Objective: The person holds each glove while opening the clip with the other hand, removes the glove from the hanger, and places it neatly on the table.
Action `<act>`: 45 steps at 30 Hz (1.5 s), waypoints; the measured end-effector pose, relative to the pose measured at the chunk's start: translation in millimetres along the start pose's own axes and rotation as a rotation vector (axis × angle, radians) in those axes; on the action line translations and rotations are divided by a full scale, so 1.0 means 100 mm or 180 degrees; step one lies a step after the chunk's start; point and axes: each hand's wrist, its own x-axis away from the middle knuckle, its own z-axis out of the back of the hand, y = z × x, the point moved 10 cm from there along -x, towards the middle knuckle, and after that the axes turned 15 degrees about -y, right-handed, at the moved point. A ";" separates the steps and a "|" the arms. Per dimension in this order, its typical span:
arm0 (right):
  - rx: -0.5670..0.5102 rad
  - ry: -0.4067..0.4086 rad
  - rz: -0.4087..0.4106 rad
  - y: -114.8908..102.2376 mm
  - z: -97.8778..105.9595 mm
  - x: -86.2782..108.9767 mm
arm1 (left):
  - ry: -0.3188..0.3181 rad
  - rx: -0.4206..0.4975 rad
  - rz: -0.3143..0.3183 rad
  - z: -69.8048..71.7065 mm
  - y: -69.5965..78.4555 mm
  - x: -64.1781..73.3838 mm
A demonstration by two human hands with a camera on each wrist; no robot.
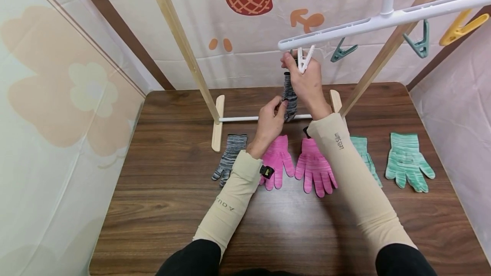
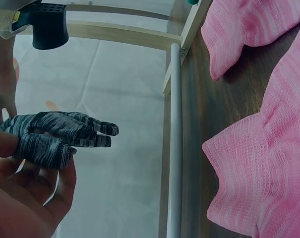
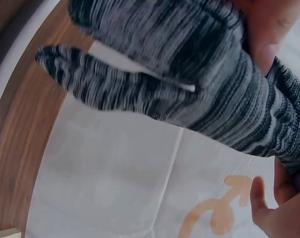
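A black-and-grey knitted glove (image 1: 290, 97) hangs fingers-down below the left end of a white clip hanger (image 1: 337, 29). My left hand (image 1: 270, 122) pinches the glove's side between thumb and fingers. Higher up, at the cuff, my right hand (image 1: 308, 81) grips the same glove just under the hanger bar. A white clip (image 1: 304, 59) on the bar overlaps the right hand in the head view. The right wrist view shows the glove (image 3: 209, 99) up close, with the cuff bunched by the right hand (image 3: 283, 213).
Wooden rack posts (image 1: 188, 50) stand on the table (image 1: 172, 182), joined low down by a white rod (image 1: 239, 119). Green clips (image 1: 342, 51) and a yellow clip (image 1: 462, 28) hang farther right. Below lie another grey glove (image 1: 234, 152), pink gloves (image 1: 314, 165) and green gloves (image 1: 407, 159).
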 end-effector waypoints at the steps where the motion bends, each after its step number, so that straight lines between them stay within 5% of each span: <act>1: 0.0009 0.0009 -0.0013 0.00 0.00 0.00 | -0.0006 0.0008 -0.0004 0.00 0.00 0.01; 16: 0.0175 -0.0114 -0.0130 0.04 0.03 0.00 | -0.0009 0.0067 0.0239 0.14 -0.17 0.27; 38: 0.0221 -0.0023 -0.0017 0.07 0.19 0.09 | 0.0518 0.0670 0.0316 0.57 -0.37 0.72; 45: 0.0278 0.0189 0.0026 0.07 0.38 0.23 | 0.0658 0.0920 0.0450 0.65 -0.51 0.81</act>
